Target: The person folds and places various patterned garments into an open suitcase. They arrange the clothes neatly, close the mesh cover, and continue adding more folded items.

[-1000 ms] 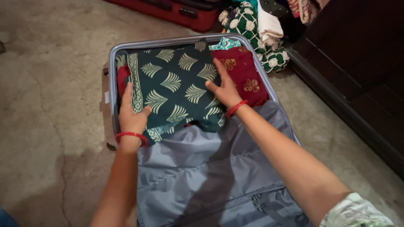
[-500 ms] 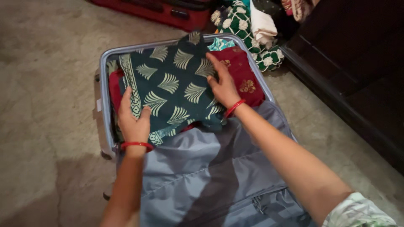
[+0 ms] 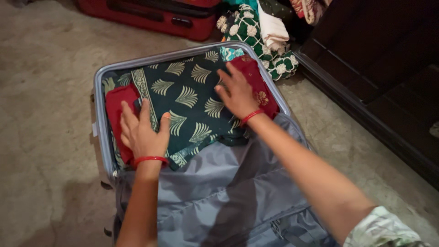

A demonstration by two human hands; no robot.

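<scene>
An open grey suitcase (image 3: 101,137) lies on the floor, packed with folded clothes. On top is a dark green cloth with a cream fan pattern (image 3: 187,98). My left hand (image 3: 144,132) lies flat on its left edge, fingers spread, next to a red garment (image 3: 116,107). My right hand (image 3: 238,93) presses flat on the green cloth's right side, partly over a maroon cloth with gold motifs (image 3: 260,89). Both wrists wear a red bangle. A grey fabric divider flap (image 3: 219,192) covers the near half of the case.
A red suitcase (image 3: 151,13) lies at the back. A pile of clothes, with a green piece with white flowers (image 3: 251,34), sits at the back right. Dark wooden furniture (image 3: 379,68) runs along the right. The floor is rough concrete (image 3: 45,91).
Both hands have slid over the green cloth: the left moved inward onto its left edge, the right shifted slightly left. The red garment on the left shows more. The view drifted, so the suitcase sits further left.
</scene>
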